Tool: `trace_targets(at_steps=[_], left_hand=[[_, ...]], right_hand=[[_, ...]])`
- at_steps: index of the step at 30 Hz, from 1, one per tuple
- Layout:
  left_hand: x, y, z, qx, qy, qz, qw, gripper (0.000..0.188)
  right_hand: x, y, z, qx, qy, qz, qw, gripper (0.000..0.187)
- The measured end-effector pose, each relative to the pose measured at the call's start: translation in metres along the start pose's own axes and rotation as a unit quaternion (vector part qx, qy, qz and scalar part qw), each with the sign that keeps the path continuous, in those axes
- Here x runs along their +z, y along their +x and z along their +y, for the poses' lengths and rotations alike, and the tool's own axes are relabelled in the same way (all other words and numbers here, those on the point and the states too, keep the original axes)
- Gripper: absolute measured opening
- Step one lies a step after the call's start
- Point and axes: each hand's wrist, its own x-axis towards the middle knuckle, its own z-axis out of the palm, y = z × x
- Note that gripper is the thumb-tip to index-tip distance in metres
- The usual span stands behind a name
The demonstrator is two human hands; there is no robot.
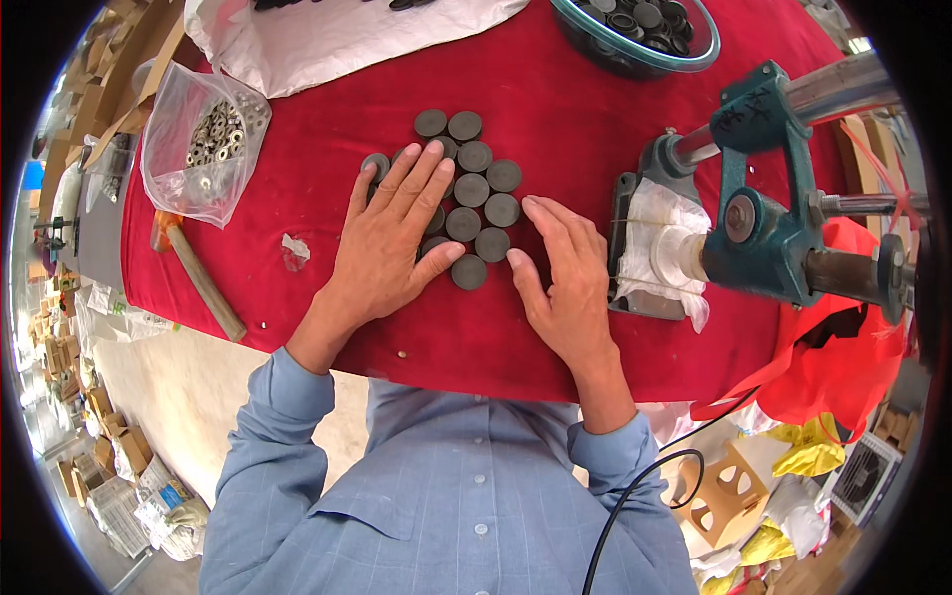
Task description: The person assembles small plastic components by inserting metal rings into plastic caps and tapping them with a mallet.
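Observation:
Several round dark grey discs [463,224] lie flat in a cluster on the red cloth [327,129], most of them touching. My left hand [392,233] rests over the left side of the cluster, fingers stretched out and thumb on the lowest disc; it hides some discs underneath. Just right of the cluster is my right hand [567,273], palm down, its fingers extended and thumb apart, with nothing held. Its fingertips are close to the discs at the right edge.
A green hand press [754,188] with a cloth-wrapped base stands at right. A clear bag [203,149] of metal rings and a hammer [198,273] lie at left. At the back are a bowl [635,61] of black discs and a white sack [347,45]. A black cable [620,506] hangs by my right arm.

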Motion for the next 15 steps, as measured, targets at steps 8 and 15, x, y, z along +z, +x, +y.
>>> trace_targets(at_steps=[8,15], left_hand=[[0.0038,-0.0061,-0.0044,0.002,-0.073,0.043,0.996,0.069],[0.0047,-0.0042,-0.0007,-0.006,-0.083,0.064,0.994,0.062]], right_hand=[[0.0022,-0.0007,0.0004,-0.005,-0.001,0.008,1.0,0.051],[0.0021,-0.0019,0.001,-0.004,-0.011,0.007,1.0,0.05]])
